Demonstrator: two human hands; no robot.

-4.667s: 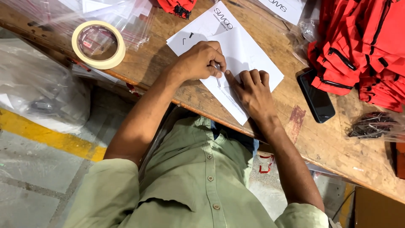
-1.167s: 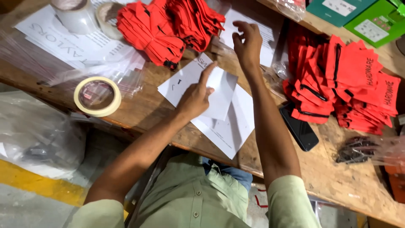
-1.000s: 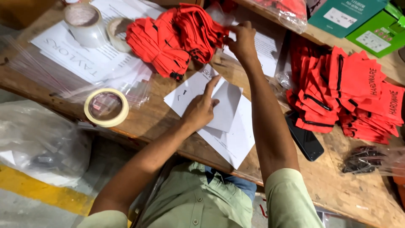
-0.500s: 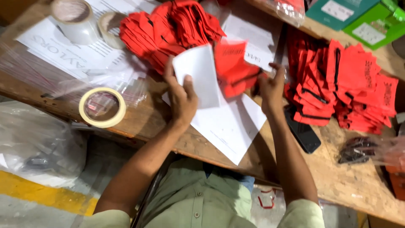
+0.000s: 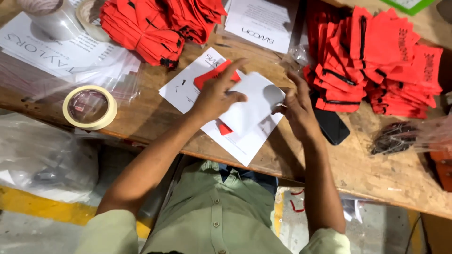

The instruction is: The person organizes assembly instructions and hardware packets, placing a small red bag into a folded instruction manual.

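Observation:
A red folded fabric piece [image 5: 214,75] lies on a stack of white printed sheets [image 5: 188,91] on the wooden table [image 5: 367,174]. A white paper card [image 5: 252,108] covers most of the red piece. My left hand [image 5: 216,94] presses flat on the card and the red piece. My right hand [image 5: 296,108] grips the card's right edge with its fingertips. A red corner [image 5: 224,127] shows under the card's lower edge.
Piles of red fabric pieces lie at the back left [image 5: 155,23] and right [image 5: 381,61]. A tape roll [image 5: 90,107] sits near the front edge, clear bags with white sheets [image 5: 66,51] at the left, a black phone [image 5: 332,126] by my right wrist, a dark bundle [image 5: 393,138] further right.
My right hand reached to the back pile, brought a red piece to the white sheets, and both hands have laid the white card over it.

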